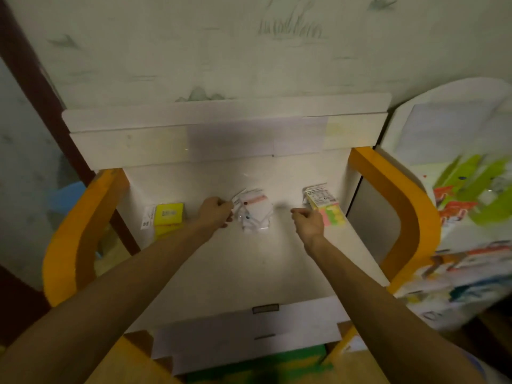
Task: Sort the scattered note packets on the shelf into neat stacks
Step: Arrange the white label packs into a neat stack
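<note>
Left hand (216, 213) at frame centre pinches the edge of a clear-wrapped white note packet pile (253, 213) on the white shelf (249, 261). Right hand (309, 221) hovers with fingers loosely curled, holding nothing, beside the multicoloured sticky-note packets (327, 209) at centre right; yellow note packets (167, 217) lie centre left.

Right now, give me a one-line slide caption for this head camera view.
Left hand grips white note packets mid-shelf; right hand nears the multicoloured packets; yellow packets lie left.
</note>
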